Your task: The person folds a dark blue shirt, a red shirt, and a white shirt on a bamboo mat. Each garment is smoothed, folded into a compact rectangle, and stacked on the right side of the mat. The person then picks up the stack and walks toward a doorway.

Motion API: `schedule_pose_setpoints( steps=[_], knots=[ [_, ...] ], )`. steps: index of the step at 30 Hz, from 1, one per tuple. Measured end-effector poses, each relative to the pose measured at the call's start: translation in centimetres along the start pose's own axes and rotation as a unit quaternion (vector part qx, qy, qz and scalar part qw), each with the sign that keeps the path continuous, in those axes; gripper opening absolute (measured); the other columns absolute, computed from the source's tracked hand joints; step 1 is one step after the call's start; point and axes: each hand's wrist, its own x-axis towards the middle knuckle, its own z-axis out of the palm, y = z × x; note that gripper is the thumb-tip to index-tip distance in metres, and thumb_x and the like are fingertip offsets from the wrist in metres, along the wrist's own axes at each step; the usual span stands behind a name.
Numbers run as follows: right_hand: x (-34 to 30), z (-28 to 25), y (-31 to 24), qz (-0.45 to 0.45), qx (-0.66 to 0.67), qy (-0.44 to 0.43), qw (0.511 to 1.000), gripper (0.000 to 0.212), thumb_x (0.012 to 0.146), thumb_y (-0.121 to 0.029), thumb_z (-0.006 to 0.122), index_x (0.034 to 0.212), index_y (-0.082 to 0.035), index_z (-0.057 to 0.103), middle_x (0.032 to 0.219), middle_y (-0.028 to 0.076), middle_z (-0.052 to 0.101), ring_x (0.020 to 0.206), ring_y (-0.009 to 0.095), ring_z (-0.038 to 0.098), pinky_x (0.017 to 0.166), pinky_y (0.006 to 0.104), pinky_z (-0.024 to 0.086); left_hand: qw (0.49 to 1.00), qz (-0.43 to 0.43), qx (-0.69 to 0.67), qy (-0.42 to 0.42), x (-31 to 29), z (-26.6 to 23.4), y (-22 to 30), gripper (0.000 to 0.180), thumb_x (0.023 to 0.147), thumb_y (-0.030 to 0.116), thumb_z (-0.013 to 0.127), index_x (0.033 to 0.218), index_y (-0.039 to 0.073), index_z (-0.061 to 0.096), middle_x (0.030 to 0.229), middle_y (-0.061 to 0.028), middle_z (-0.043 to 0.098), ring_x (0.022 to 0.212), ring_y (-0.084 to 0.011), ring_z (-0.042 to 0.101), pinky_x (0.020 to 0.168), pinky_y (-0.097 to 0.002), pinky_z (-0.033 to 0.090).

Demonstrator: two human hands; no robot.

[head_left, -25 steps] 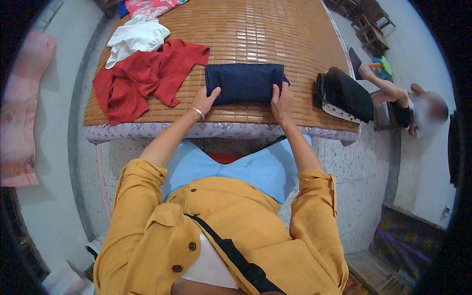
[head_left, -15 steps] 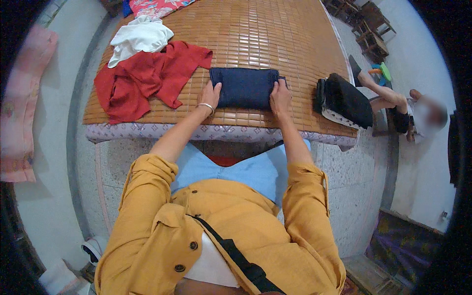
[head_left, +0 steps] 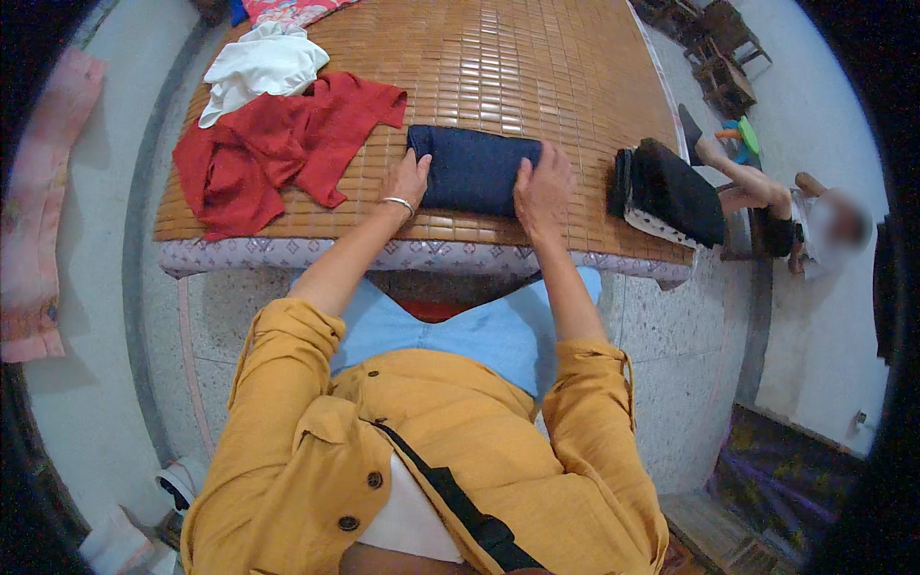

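Observation:
A dark navy garment (head_left: 474, 172), folded into a neat rectangle, lies on the bamboo mat near the bed's front edge. My left hand (head_left: 407, 180) grips its left end, thumb on top and the other fingers mostly hidden at the side. At the opposite end, my right hand (head_left: 544, 190) is wrapped round the right edge, with its thumb on the cloth and its fingers over the outer side. Left of the garment, a crumpled red cloth (head_left: 287, 144) is spread out. Further right sits a stack of folded black clothes (head_left: 671, 192) with a patterned light piece beneath.
A white cloth (head_left: 264, 67) and a floral pink cloth (head_left: 297, 10) lie at the far left of the bamboo mat (head_left: 479, 57). Past the bed's right side another person (head_left: 815, 225) sits near the wall. Wooden stools (head_left: 724, 62) stand at the back right.
My right hand has shifted its hold, turning its fingers up along the garment's right edge. The garment's right end looks tidier and slightly tilted. My left hand stays at its end.

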Motion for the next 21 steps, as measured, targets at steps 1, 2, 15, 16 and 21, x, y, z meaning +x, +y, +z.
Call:
schedule_pose_setpoints(
  steps=[1, 2, 15, 16, 21],
  knots=[
    [0.2, 0.0, -1.0, -0.053, 0.01, 0.024, 0.998, 0.038, 0.078, -0.022, 0.06, 0.114, -0.01, 0.051, 0.123, 0.012, 0.047, 0.112, 0.031, 0.045, 0.092, 0.0451, 0.034, 1.0, -0.001, 0.008, -0.011, -0.1, 0.0, -0.2, 0.046, 0.09, 0.044, 0.038, 0.106, 0.003, 0.053, 0.088, -0.029, 0.059, 0.086, -0.0462, 0.055, 0.074, -0.0542, 0.043],
    [0.8, -0.7, -2.3, -0.086, 0.068, -0.003, 0.994, 0.042, 0.079, -0.022, 0.06, 0.118, -0.009, 0.05, 0.124, 0.012, 0.046, 0.115, 0.03, 0.042, 0.097, 0.045, 0.029, 1.0, 0.0, 0.014, -0.022, -0.1, -0.2, -0.1, 0.047, 0.09, 0.045, 0.038, 0.108, 0.004, 0.053, 0.088, -0.029, 0.059, 0.086, -0.046, 0.056, 0.074, -0.0539, 0.043],
    [3.1, 5.7, -1.9, -0.138, 0.002, -0.247, 0.959, 0.054, 0.088, -0.054, 0.036, 0.112, -0.01, 0.058, 0.109, 0.016, 0.057, 0.105, 0.033, 0.052, 0.092, 0.0433, 0.035, 0.994, 0.01, -0.1, -0.039, 2.0, 2.4, -3.3, 0.053, 0.088, 0.052, 0.039, 0.109, 0.006, 0.054, 0.098, -0.025, 0.06, 0.091, -0.0418, 0.057, 0.079, -0.0494, 0.043],
    [3.4, 5.6, -1.8, -0.142, -0.007, -0.258, 0.955, 0.056, 0.088, -0.055, 0.036, 0.111, -0.01, 0.059, 0.107, 0.017, 0.058, 0.103, 0.033, 0.053, 0.091, 0.0436, 0.036, 0.993, 0.006, -0.109, -0.04, 1.9, 2.4, -3.3, 0.053, 0.087, 0.052, 0.039, 0.109, 0.006, 0.054, 0.098, -0.025, 0.06, 0.092, -0.0416, 0.056, 0.08, -0.0486, 0.043],
    [4.8, 4.1, -2.4, -0.108, -0.022, -0.393, 0.913, 0.07, 0.083, -0.066, 0.033, 0.108, -0.005, 0.059, 0.105, 0.023, 0.059, 0.099, 0.036, 0.057, 0.084, 0.0463, 0.044, 0.988, -0.016, -0.125, -0.093, 2.0, 0.6, -3.4, 0.059, 0.084, 0.056, 0.044, 0.11, 0.005, 0.056, 0.102, -0.0243, 0.06, 0.097, -0.0396, 0.056, 0.084, -0.0443, 0.043]
  ],
)
